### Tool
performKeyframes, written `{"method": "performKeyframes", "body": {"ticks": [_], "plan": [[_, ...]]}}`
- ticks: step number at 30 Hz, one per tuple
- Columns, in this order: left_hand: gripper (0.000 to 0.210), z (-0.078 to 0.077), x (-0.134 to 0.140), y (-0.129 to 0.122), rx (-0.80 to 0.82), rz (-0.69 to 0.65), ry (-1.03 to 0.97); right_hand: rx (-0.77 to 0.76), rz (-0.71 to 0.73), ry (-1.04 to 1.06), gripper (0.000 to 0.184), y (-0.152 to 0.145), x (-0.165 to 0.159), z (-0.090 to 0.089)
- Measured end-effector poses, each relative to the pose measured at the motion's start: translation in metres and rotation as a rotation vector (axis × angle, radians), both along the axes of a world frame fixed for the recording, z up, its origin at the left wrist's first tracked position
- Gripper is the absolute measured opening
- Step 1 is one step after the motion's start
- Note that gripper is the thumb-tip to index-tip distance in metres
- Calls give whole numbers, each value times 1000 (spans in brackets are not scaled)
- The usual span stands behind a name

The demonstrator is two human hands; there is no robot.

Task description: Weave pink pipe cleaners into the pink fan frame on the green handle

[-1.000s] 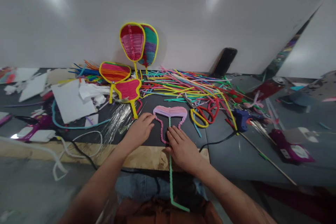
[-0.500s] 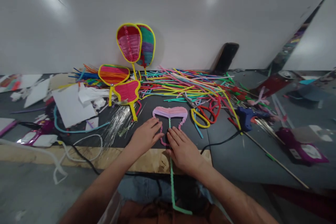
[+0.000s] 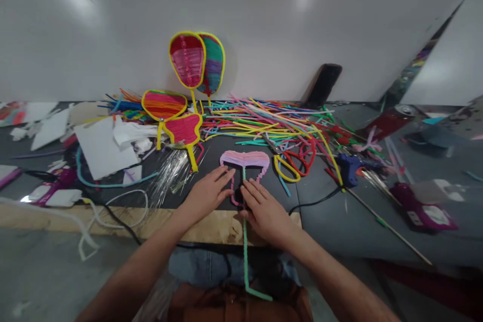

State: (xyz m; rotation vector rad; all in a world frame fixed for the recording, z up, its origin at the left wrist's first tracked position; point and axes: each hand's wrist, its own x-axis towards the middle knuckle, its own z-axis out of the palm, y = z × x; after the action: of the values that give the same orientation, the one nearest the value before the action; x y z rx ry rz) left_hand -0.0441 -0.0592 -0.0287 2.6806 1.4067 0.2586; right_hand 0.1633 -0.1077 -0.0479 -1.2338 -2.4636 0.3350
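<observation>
A fan-shaped pipe-cleaner frame (image 3: 245,158) lies flat on the dark table, its top filled with pink and lilac strands. Its green twisted stem (image 3: 246,251) runs down the middle, over the table edge, and bends right at the end. My left hand (image 3: 210,188) rests with fingers extended at the frame's left side, fingertips touching the pink outline. Over the lower right part and the stem lies my right hand (image 3: 262,209), fingers flat. That hand hides part of the outline.
Finished pipe-cleaner fans (image 3: 183,128) sit behind on the left. Loose pipe cleaners (image 3: 256,121) spread along the wall, with scissors (image 3: 289,168) in front. A blue glue gun (image 3: 349,168), phone (image 3: 323,85), can (image 3: 392,121) and white card (image 3: 105,148) surround the work.
Both hands keep nearly the same places on the frame. The camera view has shifted slightly, and the stem's bent end appears a little further left and higher.
</observation>
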Motion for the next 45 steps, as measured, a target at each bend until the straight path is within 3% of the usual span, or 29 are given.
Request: {"method": "performKeyframes", "body": {"ticks": [4, 8, 16, 26, 38, 42, 45], "plan": [[39, 8, -16, 9, 46, 62, -78, 43, -87, 73, 43, 7, 30, 6], [37, 11, -20, 13, 76, 59, -66, 37, -153, 1, 43, 15, 44, 8], [70, 2, 0, -3, -57, -84, 97, -25, -76, -173, 54, 20, 23, 7], [66, -8, 2, -4, -84, -38, 61, -28, -109, -125, 57, 18, 23, 5], [61, 11, -12, -24, 6, 45, 105, -30, -17, -138, 55, 15, 2, 7], [54, 14, -3, -13, 87, 34, 100, 9, 11, -128, 54, 23, 4, 14], [65, 10, 7, 5, 95, -16, 97, 53, -19, -160, 53, 39, 6, 20]]}}
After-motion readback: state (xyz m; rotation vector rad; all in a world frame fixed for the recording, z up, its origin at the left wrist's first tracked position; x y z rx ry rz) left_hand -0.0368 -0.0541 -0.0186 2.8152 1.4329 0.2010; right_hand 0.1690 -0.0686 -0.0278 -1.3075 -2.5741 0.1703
